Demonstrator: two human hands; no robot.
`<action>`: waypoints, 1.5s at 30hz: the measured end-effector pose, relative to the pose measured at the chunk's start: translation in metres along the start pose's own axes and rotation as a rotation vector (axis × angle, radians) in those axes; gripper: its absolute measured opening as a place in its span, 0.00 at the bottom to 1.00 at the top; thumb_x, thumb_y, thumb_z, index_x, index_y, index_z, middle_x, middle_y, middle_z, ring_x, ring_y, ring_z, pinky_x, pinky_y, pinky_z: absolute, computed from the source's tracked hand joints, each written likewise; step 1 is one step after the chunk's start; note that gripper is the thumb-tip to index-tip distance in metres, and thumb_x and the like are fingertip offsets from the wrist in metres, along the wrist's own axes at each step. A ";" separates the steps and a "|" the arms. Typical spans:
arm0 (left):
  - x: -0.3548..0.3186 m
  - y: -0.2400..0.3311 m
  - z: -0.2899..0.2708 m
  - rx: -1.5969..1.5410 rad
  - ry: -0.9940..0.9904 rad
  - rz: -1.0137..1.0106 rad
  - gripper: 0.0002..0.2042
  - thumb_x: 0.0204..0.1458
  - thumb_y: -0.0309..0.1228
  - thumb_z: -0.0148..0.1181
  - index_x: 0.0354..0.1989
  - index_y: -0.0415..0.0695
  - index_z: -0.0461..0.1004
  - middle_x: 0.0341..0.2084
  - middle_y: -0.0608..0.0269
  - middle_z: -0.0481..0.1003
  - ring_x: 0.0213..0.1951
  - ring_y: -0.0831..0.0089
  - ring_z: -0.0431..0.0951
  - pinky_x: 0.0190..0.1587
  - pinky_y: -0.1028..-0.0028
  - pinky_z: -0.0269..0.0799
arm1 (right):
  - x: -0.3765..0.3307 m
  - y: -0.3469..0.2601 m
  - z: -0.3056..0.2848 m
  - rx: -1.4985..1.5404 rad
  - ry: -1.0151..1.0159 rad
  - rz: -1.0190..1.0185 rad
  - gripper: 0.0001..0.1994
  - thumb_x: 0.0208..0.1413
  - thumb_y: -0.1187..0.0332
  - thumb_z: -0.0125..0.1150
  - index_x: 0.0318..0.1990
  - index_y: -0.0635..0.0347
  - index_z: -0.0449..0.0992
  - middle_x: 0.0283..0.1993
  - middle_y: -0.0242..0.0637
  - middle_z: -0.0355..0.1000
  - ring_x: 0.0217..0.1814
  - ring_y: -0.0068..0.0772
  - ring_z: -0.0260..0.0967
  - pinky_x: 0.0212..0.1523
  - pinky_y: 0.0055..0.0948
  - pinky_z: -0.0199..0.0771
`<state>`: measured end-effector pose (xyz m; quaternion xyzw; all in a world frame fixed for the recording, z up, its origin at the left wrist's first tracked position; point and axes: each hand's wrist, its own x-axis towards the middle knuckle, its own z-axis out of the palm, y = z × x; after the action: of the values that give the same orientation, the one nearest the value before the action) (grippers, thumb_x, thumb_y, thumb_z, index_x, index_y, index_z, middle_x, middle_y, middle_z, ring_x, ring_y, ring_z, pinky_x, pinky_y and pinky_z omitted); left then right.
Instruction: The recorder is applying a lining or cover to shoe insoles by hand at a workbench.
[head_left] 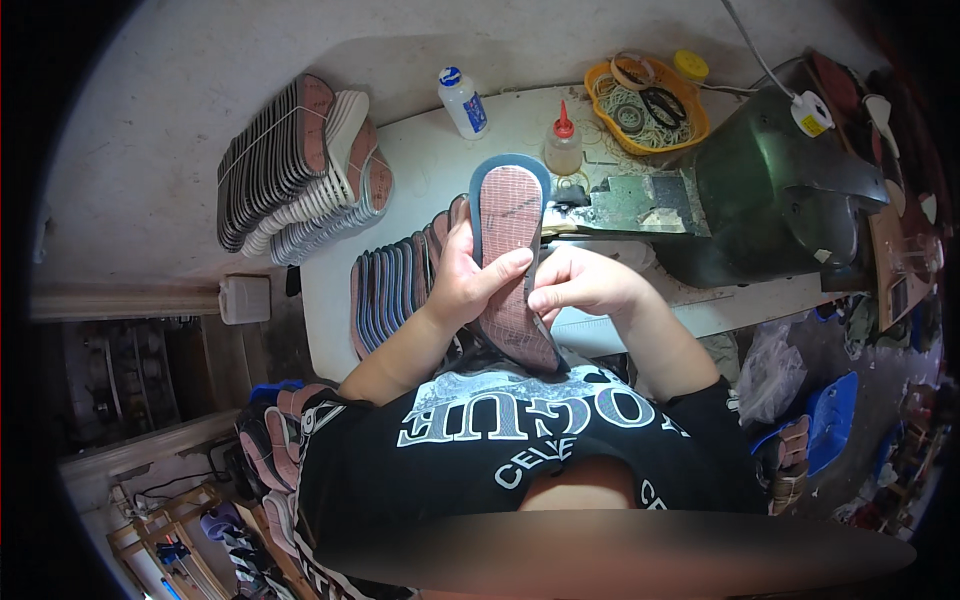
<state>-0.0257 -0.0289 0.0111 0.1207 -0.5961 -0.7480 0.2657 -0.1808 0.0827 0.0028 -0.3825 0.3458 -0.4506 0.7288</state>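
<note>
A brown insole (511,210) with a grid pattern and a blue-grey rim is held up in front of my chest, its wide end pointing away from me. My left hand (470,275) grips it from the left edge, the thumb lying across its face. At the right edge, my right hand (585,284) has its fingers curled, thumb and forefinger pinching at the rim near the middle. A row of similar insoles (388,293) stands on the table just left of my left hand, partly hidden by it.
A green sewing machine (755,190) stands at the right of the white table (410,140). Behind are a red-capped bottle (563,150), a white bottle (464,108) and a yellow basket (650,140) of rubber bands. Bundled insoles (290,170) lie far left.
</note>
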 end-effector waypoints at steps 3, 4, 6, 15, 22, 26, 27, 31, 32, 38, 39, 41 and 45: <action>-0.006 -0.008 -0.001 0.073 0.076 0.043 0.21 0.50 0.24 0.60 0.53 0.35 0.63 0.44 0.60 0.72 0.46 0.75 0.72 0.52 0.74 0.66 | -0.003 -0.010 0.005 -0.233 0.157 0.003 0.12 0.56 0.64 0.58 0.30 0.65 0.79 0.22 0.26 0.71 0.23 0.13 0.64 0.25 0.18 0.66; -0.007 -0.011 -0.001 0.099 0.136 0.068 0.21 0.50 0.24 0.60 0.52 0.35 0.63 0.44 0.60 0.72 0.46 0.74 0.72 0.51 0.73 0.66 | -0.003 -0.014 0.010 -0.331 0.243 0.000 0.12 0.56 0.65 0.57 0.31 0.67 0.79 0.22 0.27 0.72 0.23 0.12 0.62 0.24 0.19 0.64; -0.004 -0.014 0.004 0.002 0.168 0.099 0.21 0.49 0.25 0.63 0.50 0.35 0.64 0.43 0.59 0.72 0.45 0.74 0.73 0.51 0.73 0.67 | -0.003 -0.020 0.015 -0.508 0.337 0.029 0.12 0.56 0.65 0.57 0.30 0.68 0.78 0.22 0.27 0.71 0.23 0.11 0.61 0.25 0.18 0.63; 0.038 -0.025 -0.011 0.131 0.297 -0.006 0.23 0.44 0.26 0.67 0.48 0.34 0.66 0.40 0.57 0.74 0.41 0.72 0.75 0.46 0.73 0.70 | -0.002 0.019 0.017 -0.181 0.530 -0.208 0.12 0.59 0.65 0.55 0.33 0.67 0.77 0.27 0.23 0.71 0.28 0.10 0.61 0.30 0.17 0.64; 0.060 -0.048 -0.016 0.647 0.201 0.056 0.22 0.44 0.39 0.63 0.43 0.37 0.72 0.40 0.50 0.71 0.49 0.54 0.65 0.55 0.62 0.58 | -0.006 0.031 0.016 -0.114 0.757 -0.288 0.11 0.58 0.66 0.57 0.33 0.67 0.77 0.27 0.22 0.71 0.27 0.10 0.61 0.28 0.16 0.62; 0.064 -0.053 -0.013 0.648 0.220 0.107 0.21 0.45 0.39 0.62 0.44 0.37 0.71 0.40 0.51 0.70 0.48 0.54 0.64 0.55 0.63 0.58 | -0.008 0.028 0.012 -0.053 0.767 -0.265 0.11 0.58 0.66 0.57 0.30 0.66 0.77 0.26 0.22 0.70 0.26 0.09 0.60 0.27 0.14 0.60; 0.063 -0.055 -0.013 0.602 0.228 0.085 0.21 0.45 0.39 0.62 0.43 0.37 0.71 0.40 0.51 0.70 0.48 0.54 0.64 0.55 0.62 0.58 | -0.008 0.028 0.012 -0.053 0.763 -0.266 0.11 0.58 0.66 0.57 0.30 0.66 0.77 0.26 0.22 0.70 0.26 0.09 0.60 0.27 0.14 0.60; 0.065 -0.052 -0.010 0.689 0.231 0.075 0.21 0.45 0.39 0.62 0.43 0.36 0.72 0.40 0.50 0.70 0.48 0.54 0.64 0.54 0.62 0.58 | -0.009 0.025 0.011 -0.048 0.775 -0.263 0.11 0.58 0.66 0.57 0.29 0.66 0.77 0.26 0.23 0.70 0.25 0.09 0.60 0.26 0.14 0.59; 0.066 -0.051 -0.008 0.691 0.233 0.072 0.21 0.45 0.39 0.62 0.43 0.36 0.72 0.40 0.50 0.70 0.48 0.54 0.64 0.54 0.62 0.58 | -0.011 0.024 0.009 -0.044 0.775 -0.263 0.11 0.58 0.66 0.57 0.29 0.66 0.77 0.25 0.23 0.70 0.24 0.10 0.60 0.25 0.14 0.59; 0.072 -0.053 -0.008 0.745 0.267 0.056 0.18 0.50 0.41 0.57 0.40 0.36 0.72 0.39 0.49 0.71 0.46 0.53 0.66 0.54 0.62 0.58 | -0.014 0.025 0.004 0.100 0.718 -0.304 0.13 0.57 0.65 0.58 0.39 0.69 0.76 0.34 0.32 0.75 0.32 0.15 0.69 0.34 0.16 0.69; 0.072 -0.054 -0.008 0.745 0.265 0.051 0.18 0.50 0.41 0.57 0.40 0.36 0.72 0.39 0.49 0.71 0.46 0.53 0.66 0.54 0.62 0.58 | -0.015 0.026 0.004 0.102 0.716 -0.283 0.13 0.57 0.66 0.58 0.39 0.69 0.76 0.34 0.32 0.75 0.32 0.15 0.69 0.34 0.16 0.69; 0.072 -0.053 -0.008 0.803 0.279 0.040 0.18 0.53 0.41 0.54 0.38 0.35 0.72 0.39 0.49 0.71 0.47 0.52 0.66 0.54 0.61 0.58 | -0.019 0.028 0.005 0.108 0.713 -0.258 0.12 0.57 0.66 0.59 0.39 0.69 0.76 0.34 0.32 0.75 0.32 0.15 0.69 0.35 0.17 0.69; 0.075 -0.055 -0.012 0.842 0.268 -0.019 0.19 0.53 0.42 0.54 0.37 0.34 0.71 0.39 0.47 0.71 0.47 0.51 0.65 0.54 0.61 0.58 | -0.035 0.039 0.011 0.022 0.643 -0.169 0.12 0.55 0.66 0.60 0.39 0.68 0.76 0.35 0.35 0.76 0.33 0.19 0.72 0.35 0.18 0.71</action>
<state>-0.0961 -0.0713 -0.0346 0.3198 -0.8081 -0.4200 0.2613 -0.1687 0.1291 -0.0200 -0.2401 0.5206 -0.6107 0.5463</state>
